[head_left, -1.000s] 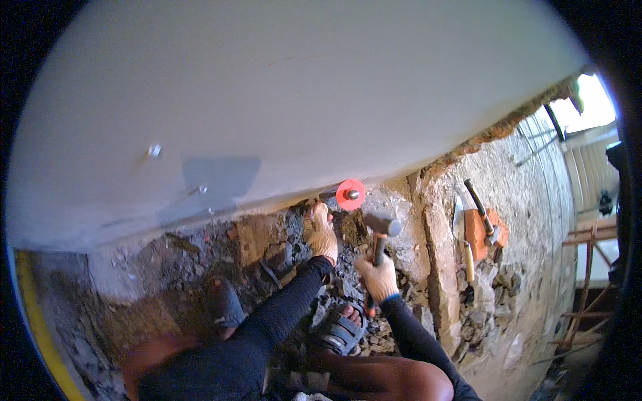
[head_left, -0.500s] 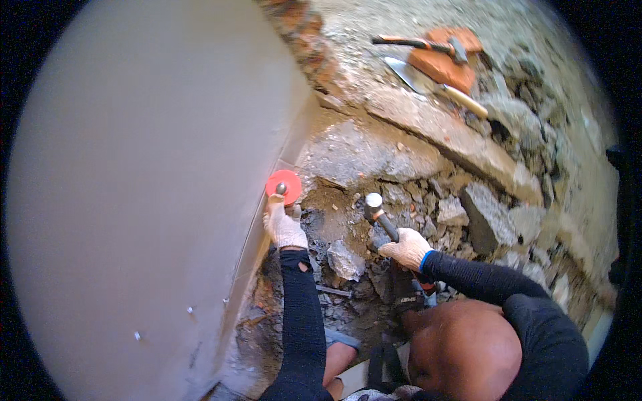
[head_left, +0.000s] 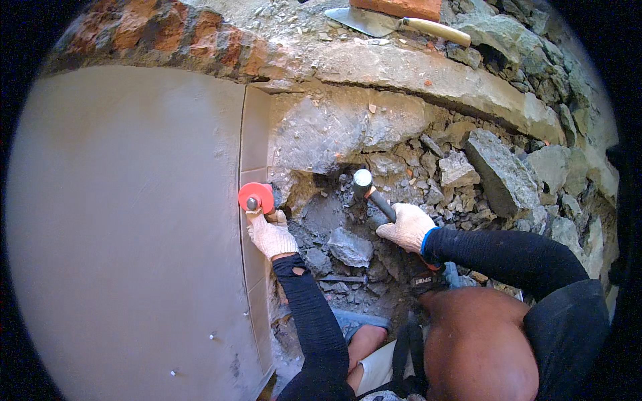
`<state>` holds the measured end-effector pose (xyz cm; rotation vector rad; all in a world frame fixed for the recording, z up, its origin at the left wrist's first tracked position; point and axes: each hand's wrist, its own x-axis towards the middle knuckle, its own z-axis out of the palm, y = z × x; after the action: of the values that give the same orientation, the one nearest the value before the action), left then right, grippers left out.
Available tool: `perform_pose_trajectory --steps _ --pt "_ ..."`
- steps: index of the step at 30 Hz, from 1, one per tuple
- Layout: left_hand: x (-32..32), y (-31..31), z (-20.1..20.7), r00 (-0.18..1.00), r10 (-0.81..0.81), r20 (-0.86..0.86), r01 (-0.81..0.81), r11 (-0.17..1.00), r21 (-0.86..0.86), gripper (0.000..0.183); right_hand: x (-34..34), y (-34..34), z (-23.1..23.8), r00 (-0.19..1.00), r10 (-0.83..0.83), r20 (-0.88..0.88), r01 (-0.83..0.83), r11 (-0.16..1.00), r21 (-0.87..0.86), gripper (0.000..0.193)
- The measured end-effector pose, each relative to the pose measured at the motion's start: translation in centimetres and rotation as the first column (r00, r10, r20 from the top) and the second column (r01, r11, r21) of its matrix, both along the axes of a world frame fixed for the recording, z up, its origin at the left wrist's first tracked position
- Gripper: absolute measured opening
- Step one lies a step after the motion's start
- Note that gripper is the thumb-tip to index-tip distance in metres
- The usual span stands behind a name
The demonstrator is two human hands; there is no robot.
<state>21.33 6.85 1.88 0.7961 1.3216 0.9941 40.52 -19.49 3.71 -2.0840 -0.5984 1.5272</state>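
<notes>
A: Hands first. Left hand, gloved, is clenched round the shaft of a chisel with a red guard, held at the edge where the grey wall panel meets the broken masonry. Right hand, gloved, grips the hammer by its dark handle, head raised just right of the chisel, not touching it.

B: Rubble?

A: Loose grey chunks lie between both hands; a large slab sits above. Trowel rests well apart, up on the ledge.

B: Advice for the strike?

A: Judgement: keep the chisel tip angled into the masonry, away from the panel edge. Fingers stay behind the guard. Short, square blows; clear the chunks so the tip seats firmly.
</notes>
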Motion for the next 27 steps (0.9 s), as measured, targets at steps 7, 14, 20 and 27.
perform_pose_trajectory --steps 7,14,20,27 --pt "1.3 -0.3 0.9 0.997 -0.035 0.065 0.032 0.998 0.057 0.046 0.4 0.1 -0.1 1.000 -0.002 0.019 0.002 1.000 0.007 0.042" --pt "0.6 -2.4 1.8 0.994 -0.059 -0.095 0.057 0.998 -0.024 0.028 1.1 0.5 1.0 0.994 -0.030 -0.105 0.026 0.999 -0.043 0.039" --pt "-6.9 -7.7 9.6 -0.029 -0.789 -0.614 0.891 0.258 -0.373 0.027 0.8 0.2 0.6 0.981 -0.116 -0.155 0.113 0.993 -0.028 0.038" --pt "-15.9 -9.8 12.8 -0.483 -0.507 -0.714 0.875 -0.239 -0.422 0.050 0.5 1.1 0.5 0.979 -0.072 -0.188 0.070 0.997 -0.017 0.033"
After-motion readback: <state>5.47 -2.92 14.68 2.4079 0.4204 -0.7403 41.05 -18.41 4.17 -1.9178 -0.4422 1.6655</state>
